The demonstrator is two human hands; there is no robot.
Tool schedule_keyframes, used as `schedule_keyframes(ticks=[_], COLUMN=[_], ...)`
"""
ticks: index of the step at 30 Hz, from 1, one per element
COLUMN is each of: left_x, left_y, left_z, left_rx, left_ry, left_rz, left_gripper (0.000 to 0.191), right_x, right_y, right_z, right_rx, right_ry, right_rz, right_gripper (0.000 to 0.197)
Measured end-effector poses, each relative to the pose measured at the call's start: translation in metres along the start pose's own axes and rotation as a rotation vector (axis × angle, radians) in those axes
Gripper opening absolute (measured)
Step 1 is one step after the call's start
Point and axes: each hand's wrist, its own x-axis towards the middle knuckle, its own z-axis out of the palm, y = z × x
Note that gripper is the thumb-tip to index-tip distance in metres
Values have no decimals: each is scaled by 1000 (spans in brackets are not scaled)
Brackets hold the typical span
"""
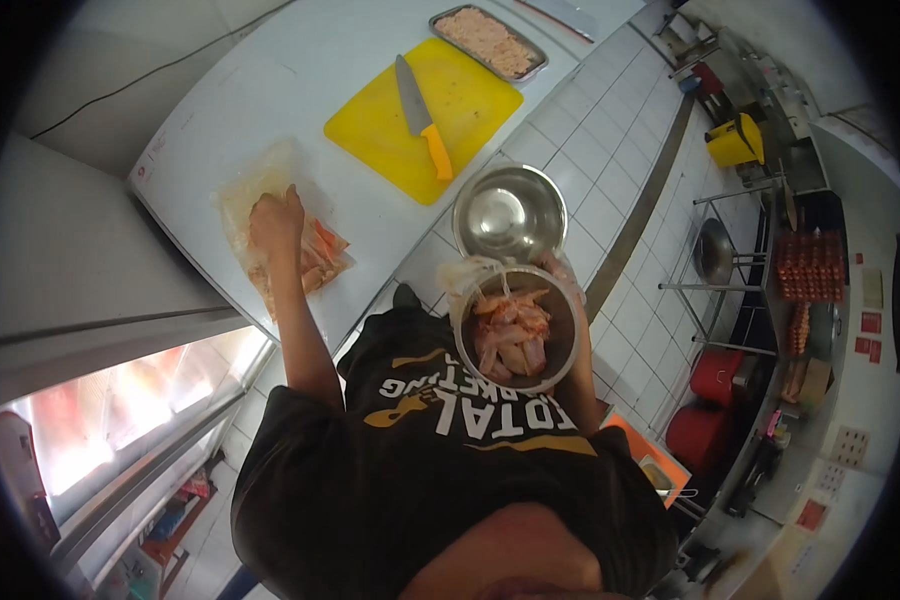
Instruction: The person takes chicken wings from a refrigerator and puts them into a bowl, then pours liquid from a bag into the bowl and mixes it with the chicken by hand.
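Observation:
My left hand (276, 223) is on a clear plastic bag (251, 196) at the left of the white table, fingers curled into its film. Inside the bag are pieces of raw meat, probably chicken (316, 262), and something orange. My right hand (557, 268) grips the far right side of a round tub (572, 330) held against my shirt. Raw chicken pieces (514, 334) lie in the tub, and loose clear plastic (469, 274) hangs over its rim. Just beyond the tub is a shiny steel bowl (510, 214); what supports it is hidden.
On the white table (367, 247) lies a yellow cutting board (367, 127) with an orange-handled knife (420, 112) across it. A metal tray of minced meat (487, 41) sits beyond. To the right are the tiled floor (637, 300), a metal rack (712, 285) and stacked egg trays (810, 266).

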Motion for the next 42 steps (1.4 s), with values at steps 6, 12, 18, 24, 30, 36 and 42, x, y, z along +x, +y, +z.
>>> schedule_keyframes(ticks=[6,12,18,24,30,36,42], left_x=[-90,-92,-75,-113,-107,-69,1], left_y=[59,57,106,219,241,203,171], left_z=[-53,11,-35,-17,33,40,77], left_rx=[-373,-504,222,-1021,-853,-988,-824], left_ry=[-115,108,532,-416,-330,-27,118], left_rz=[248,9,-63,-303,-180,-313,-454], left_gripper=[56,32,41,54,42,39,39], right_x=[103,196,253,290,322,322,353], right_y=[-87,-165,-227,-250,-269,-282,-263], right_z=[15,40,51,52,54,3,-32], right_rx=[-237,-469,-395,-426,-574,124,222], right_ry=[-191,-606,-629,-687,-588,-520,-565], right_rz=[-236,-734,-395,-168,-109,-45,63], right_gripper=[24,32,30,43,46,41,44])
